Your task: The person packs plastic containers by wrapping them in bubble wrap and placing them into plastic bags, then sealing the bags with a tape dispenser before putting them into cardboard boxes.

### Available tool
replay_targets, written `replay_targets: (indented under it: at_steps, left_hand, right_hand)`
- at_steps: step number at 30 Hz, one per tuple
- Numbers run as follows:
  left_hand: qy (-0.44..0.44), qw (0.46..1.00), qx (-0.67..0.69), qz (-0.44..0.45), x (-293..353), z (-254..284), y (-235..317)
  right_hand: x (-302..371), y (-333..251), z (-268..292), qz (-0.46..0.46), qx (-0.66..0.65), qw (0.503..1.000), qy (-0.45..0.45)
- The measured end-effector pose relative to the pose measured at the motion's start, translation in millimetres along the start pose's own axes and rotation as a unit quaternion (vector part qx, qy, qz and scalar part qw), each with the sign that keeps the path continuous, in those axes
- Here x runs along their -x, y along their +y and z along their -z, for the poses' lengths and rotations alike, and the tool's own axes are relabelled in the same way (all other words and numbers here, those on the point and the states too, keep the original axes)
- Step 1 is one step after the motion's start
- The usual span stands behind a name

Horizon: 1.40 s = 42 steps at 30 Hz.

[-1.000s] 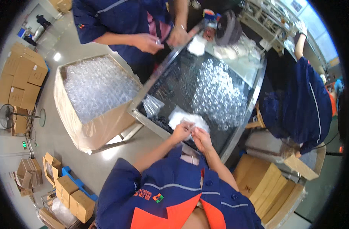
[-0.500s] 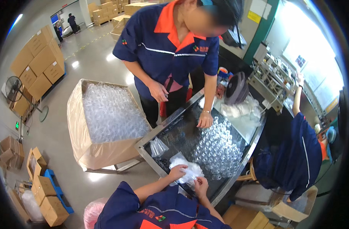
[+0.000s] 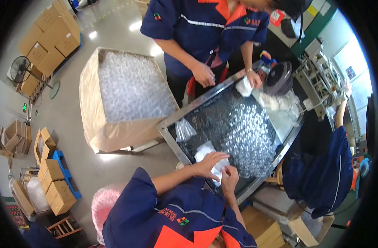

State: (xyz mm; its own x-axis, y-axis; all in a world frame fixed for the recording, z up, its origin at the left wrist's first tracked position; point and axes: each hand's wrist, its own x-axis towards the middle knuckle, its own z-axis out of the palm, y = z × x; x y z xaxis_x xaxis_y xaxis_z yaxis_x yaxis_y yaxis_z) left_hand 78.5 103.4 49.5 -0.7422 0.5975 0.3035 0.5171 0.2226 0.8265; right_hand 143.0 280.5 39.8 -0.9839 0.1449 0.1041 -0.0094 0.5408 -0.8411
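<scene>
At the near edge of the black-topped table [image 3: 199, 103], my left hand [image 3: 210, 163] is curled over a crumpled white cloth [image 3: 205, 150]. Close on its right, my right hand [image 3: 230, 180] has its fingers pinched together at the cloth's edge; whatever is between them is too small to make out. A broad heap of small clear plastic pieces [image 3: 249, 142] lies just beyond my hands, to the right. Left of the cloth lie a few clear tapered plastic pieces [image 3: 184, 130].
Across the table a co-worker [image 3: 209, 37] has one hand on another white cloth [image 3: 244, 87]. A large lined box [image 3: 91, 120] full of clear pieces stands left. Dark round object [image 3: 279, 78] at the far corner. Another person [image 3: 321, 169] works at right, beside cartons [image 3: 259, 223].
The view has shifted, so the table sits further right and higher. My hands stay at the cloth, now closer together. The co-worker's hand has gone from the heap to a white cloth.
</scene>
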Motion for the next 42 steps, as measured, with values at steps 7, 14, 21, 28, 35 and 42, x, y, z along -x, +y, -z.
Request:
replay_targets:
  at_steps: [7, 14, 21, 28, 35, 42]
  left_hand:
    - [0.059, 0.992, -0.082, 0.076, -8, 29, -48]
    - [0.194, 0.893, -0.225, 0.338, -20, 76, -132]
    - [0.115, 0.873, -0.423, 0.214, 9, 81, -113]
    - [0.125, 0.932, -0.267, 0.209, 2, 63, -77]
    - [-0.048, 0.980, -0.027, 0.193, 14, -69, -67]
    - [0.008, 0.964, -0.059, 0.260, 17, -53, -98]
  right_hand:
    - [-10, -23, -4, 0.035, -0.010, 0.999, -0.025]
    - [2, 10, 35, -0.015, 0.144, 0.987, 0.064]
    - [-9, 29, 54, -0.019, 0.332, 0.942, 0.041]
    - [-11, 15, 70, -0.051, 0.402, 0.910, 0.082]
    - [2, 22, 77, -0.092, 0.354, 0.929, 0.056]
    - [17, 54, 81, -0.072, 0.191, 0.974, 0.102]
